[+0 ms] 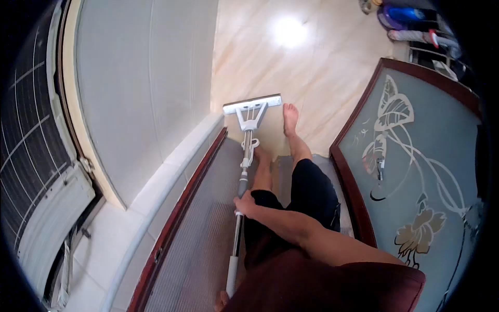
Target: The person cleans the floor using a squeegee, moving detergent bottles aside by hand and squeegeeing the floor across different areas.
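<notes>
A white and grey sponge mop [249, 125] runs from the lower middle of the view up to the tiled floor, its wide flat head [253, 104] resting there. My right hand [244, 203] is wrapped around the grey grip partway along the pole. At the bottom edge, my left hand [222, 300] shows only in part, closed at the white end of the handle [233, 270]. My bare right foot [290, 115] stands just right of the mop head; the other foot is mostly hidden behind the pole.
Right of me, a frosted glass door [416, 156] with a dark red frame stands open. A grey panel [145, 88] and a white tiled ledge [166, 171] line the left side. Assorted items [416, 31] crowd the upper right. Glossy marbled floor [291, 67] stretches ahead.
</notes>
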Motion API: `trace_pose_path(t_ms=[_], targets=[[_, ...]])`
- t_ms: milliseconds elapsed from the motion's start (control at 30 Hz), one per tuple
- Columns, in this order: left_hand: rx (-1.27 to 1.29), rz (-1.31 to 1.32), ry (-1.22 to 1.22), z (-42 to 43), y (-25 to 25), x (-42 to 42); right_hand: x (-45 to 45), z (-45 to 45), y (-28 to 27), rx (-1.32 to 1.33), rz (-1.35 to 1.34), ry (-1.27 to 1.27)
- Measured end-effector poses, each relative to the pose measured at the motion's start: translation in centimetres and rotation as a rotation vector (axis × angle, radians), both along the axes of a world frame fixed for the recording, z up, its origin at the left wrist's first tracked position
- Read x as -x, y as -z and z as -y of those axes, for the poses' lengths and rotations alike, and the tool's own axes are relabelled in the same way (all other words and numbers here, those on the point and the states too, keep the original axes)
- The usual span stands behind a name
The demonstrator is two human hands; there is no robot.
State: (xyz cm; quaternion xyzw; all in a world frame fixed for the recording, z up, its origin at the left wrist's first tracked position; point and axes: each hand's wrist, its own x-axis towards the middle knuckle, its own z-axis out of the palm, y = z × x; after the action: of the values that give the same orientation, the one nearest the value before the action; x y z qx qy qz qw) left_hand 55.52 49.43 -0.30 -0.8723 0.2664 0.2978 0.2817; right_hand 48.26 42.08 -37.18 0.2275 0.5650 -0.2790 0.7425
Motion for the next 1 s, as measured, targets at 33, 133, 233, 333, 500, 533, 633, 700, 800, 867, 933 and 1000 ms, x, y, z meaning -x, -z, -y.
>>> trace_pose_path(t_ms=[33, 133, 233, 333, 500, 533, 633, 700, 800, 867, 933, 1000], targets=[[-0.011, -0.004, 0.031, -0.1, 0.5, 0.1, 0.4, 0.2, 0.8, -0.004, -0.011, -0.014], [0.017, -0.077, 0.148, 0.7, 4.4, 1.4, 6.4, 1.2, 5.5, 0.117, -0.309, 0.047], [0.116, -0.291, 0.307, 3.5, 12.3, 6.5, 16.6, 3.1, 15.5, 0.179, -0.746, 0.020], [0.161, -0.610, 0.626, 7.4, 19.9, 16.9, 34.8, 7.8, 17.8, 0.003, -0.790, -0.052], [0.155, -0.935, 0.689, 7.9, 21.4, 28.6, 47.1, 7.2, 19.1, 0.040, -0.654, 0.326], [0.074, -0.920, 0.652, 7.4, 21.1, 27.1, 45.1, 5.6, 18.1, 0.119, -0.619, 0.264], [0.038, -0.693, 0.575, 5.9, 18.7, 16.0, 33.7, 2.1, 19.9, 0.225, -0.720, 0.205], [-0.103, -0.487, 0.475, 6.0, 12.4, 11.1, 24.4, -0.7, 11.8, 0.059, -0.774, 0.004], [-0.123, -0.232, 0.371, 3.5, 4.7, 1.9, 10.0, -5.0, 6.9, 0.079, -0.580, 0.398], [-0.148, -0.100, 0.346, 3.3, 1.8, 0.2, 3.2, -7.3, 6.3, 0.093, -0.512, 0.490], [-0.167, -0.057, 0.360, 3.6, 1.4, 0.3, 3.9, -7.0, 3.8, -0.088, -0.171, 0.442], [-0.161, -0.082, 0.398, 4.5, 2.6, 1.5, 13.7, -4.8, -3.9, -0.021, -0.154, 0.480]])
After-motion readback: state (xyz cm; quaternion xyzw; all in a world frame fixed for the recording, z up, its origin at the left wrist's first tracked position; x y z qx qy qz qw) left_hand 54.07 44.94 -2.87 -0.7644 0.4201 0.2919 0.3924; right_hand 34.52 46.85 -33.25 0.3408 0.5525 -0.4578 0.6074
